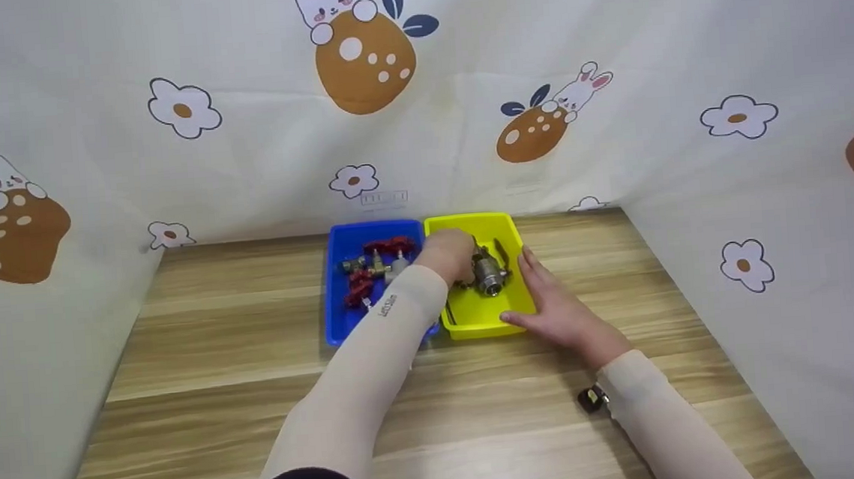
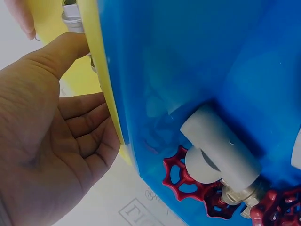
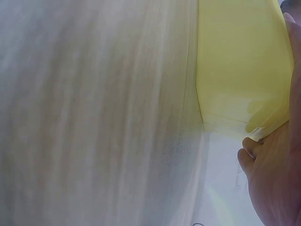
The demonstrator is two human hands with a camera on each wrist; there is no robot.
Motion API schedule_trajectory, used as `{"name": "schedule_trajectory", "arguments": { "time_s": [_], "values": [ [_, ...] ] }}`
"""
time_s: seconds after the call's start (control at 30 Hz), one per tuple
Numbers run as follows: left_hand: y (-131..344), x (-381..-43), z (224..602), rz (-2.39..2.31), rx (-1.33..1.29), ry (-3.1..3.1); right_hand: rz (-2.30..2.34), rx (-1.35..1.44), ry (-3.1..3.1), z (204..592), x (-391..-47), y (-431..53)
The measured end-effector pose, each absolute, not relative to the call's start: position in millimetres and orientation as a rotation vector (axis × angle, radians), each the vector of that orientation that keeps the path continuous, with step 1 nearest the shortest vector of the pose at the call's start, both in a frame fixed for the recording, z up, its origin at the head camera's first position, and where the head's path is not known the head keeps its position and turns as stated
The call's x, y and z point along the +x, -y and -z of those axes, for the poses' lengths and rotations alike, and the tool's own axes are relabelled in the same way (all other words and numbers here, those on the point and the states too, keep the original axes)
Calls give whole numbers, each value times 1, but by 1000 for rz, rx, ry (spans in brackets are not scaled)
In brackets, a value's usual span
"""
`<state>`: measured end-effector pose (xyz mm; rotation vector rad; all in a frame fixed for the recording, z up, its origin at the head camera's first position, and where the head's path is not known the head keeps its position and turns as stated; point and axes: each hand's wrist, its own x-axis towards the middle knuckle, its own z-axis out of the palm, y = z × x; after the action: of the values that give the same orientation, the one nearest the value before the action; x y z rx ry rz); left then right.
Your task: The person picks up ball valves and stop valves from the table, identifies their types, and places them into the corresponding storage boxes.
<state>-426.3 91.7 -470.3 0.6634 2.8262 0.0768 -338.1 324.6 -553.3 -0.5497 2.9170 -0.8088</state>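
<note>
My left hand (image 1: 452,255) reaches down into the yellow bin (image 1: 486,331). In the left wrist view its thumb and bent fingers (image 2: 87,120) meet the bin's wall, which hides the fingertips, so what they hold cannot be seen. Beside that hand lies a metal ball valve (image 1: 489,274) with a dark lever (image 1: 502,253). My right hand (image 1: 561,309) rests along the bin's right side, fingers extended, thumb at the front rim. The right wrist view shows that hand (image 3: 277,174) against the yellow outer wall.
A blue bin (image 1: 336,313) stands against the yellow one on its left. It contains valves with red handwheels (image 1: 359,288) and a grey tee-shaped fitting (image 2: 221,146). Both bins stand on a wooden tabletop (image 1: 238,328), near the printed back curtain (image 1: 257,176).
</note>
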Motion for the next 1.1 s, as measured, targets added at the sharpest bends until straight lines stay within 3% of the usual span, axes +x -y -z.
{"name": "schedule_trajectory", "arguments": {
  "time_s": [0.3,0.57,0.8,1.1],
  "values": [
    [-73,-425,459,-287,626,-2767,802,-543,-2890,554,-343,-319],
    [-41,-420,445,-424,795,-2817,852,-527,-2868,554,-346,-318],
    [15,-411,438,-579,719,-2882,1085,-554,-2763,555,-348,-327],
    [91,-400,462,-793,672,-3022,1405,-366,-2585,546,-338,-356]
  ]
}}
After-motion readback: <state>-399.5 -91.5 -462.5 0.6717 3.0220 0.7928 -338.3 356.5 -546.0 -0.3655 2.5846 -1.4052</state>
